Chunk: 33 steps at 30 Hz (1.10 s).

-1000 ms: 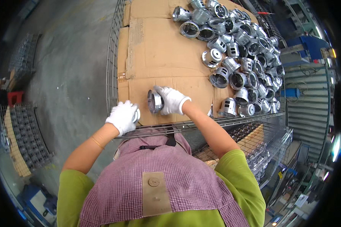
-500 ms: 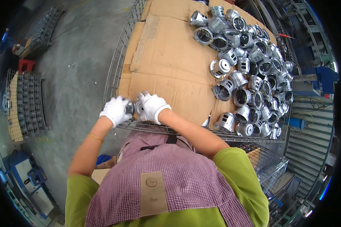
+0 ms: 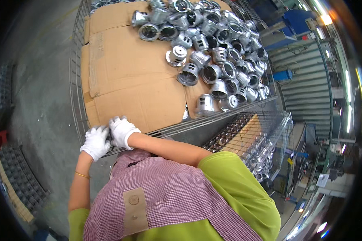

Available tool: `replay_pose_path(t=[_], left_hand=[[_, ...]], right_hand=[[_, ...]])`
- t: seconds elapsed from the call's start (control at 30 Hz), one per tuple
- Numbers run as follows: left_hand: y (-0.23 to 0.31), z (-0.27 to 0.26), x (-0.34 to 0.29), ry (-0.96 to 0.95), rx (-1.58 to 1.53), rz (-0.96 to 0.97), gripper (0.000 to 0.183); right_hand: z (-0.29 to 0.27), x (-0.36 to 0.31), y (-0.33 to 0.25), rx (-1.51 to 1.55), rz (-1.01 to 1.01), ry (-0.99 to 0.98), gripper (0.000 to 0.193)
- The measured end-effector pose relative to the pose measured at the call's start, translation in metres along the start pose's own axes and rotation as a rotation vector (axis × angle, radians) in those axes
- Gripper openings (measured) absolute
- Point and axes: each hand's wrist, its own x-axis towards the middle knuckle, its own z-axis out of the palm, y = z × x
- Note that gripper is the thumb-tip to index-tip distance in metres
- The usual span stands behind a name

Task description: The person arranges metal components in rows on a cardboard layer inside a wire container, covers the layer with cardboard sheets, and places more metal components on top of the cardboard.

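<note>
At the near left corner of the cardboard sheet [image 3: 136, 68], my two hands work close together in white gloves. My left hand [image 3: 95, 143] has its fingers curled round a silvery metal cup [image 3: 109, 136], of which only a dark sliver shows between the gloves. Beside it, my right hand [image 3: 122, 132] is bent over with its fingers closed on a metal cup too, mostly hidden by the glove. Many similar cup-shaped metal housings [image 3: 211, 73], with flanged rims and slots in their sides, lie in a loose heap on the right half of the cardboard.
A wire mesh cage [image 3: 77, 88] surrounds the cardboard, its near rim [image 3: 169, 130] passing just before my body. Another wire basket [image 3: 269, 132] with metal parts stands at the right. Stacked dark parts [image 3: 22, 176] stand on the floor at the left, near a red stool [image 3: 1, 138].
My view has swung to the right, so the cage and heap sit further left. Both hands stay together at the corner; the metal cups between them are now more covered by the gloves.
</note>
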Motion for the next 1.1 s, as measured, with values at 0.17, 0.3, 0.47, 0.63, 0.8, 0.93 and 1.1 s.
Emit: replay_pose_path(t=[0.17, 0.3, 0.47, 0.63, 0.8, 0.93, 1.1], left_hand=[[0.018, -0.059, 0.015, -0.244, 0.052, -0.015, 0.056], [0.058, -0.084, 0.068, 0.098, -0.034, 0.014, 0.054], [0.198, -0.102, 0.220, 0.233, -0.072, 0.167, 0.045], [0.271, -0.070, 0.319, 0.235, -0.072, -0.110, 0.067], [0.261, -0.096, 0.300, -0.104, -0.361, -0.186, 0.103], [0.183, -0.068, 0.234, 0.078, -0.739, -0.116, 0.112], [0.130, -0.049, 0.136, 0.152, -0.466, -0.022, 0.095]], right_hand=[[-0.041, -0.023, 0.042, 0.299, -0.038, 0.014, 0.069], [-0.138, -0.108, 0.148, -0.067, 0.399, 0.699, 0.040], [-0.163, -0.143, 0.239, -0.275, 0.720, 0.411, 0.045], [-0.133, -0.119, 0.288, -0.140, 0.545, 0.090, 0.035], [-0.120, -0.105, 0.339, -0.086, 0.325, -0.138, 0.026], [-0.155, -0.118, 0.290, 0.509, 0.237, 0.116, 0.074], [-0.137, -0.085, 0.220, 0.247, -0.060, 0.310, 0.096]])
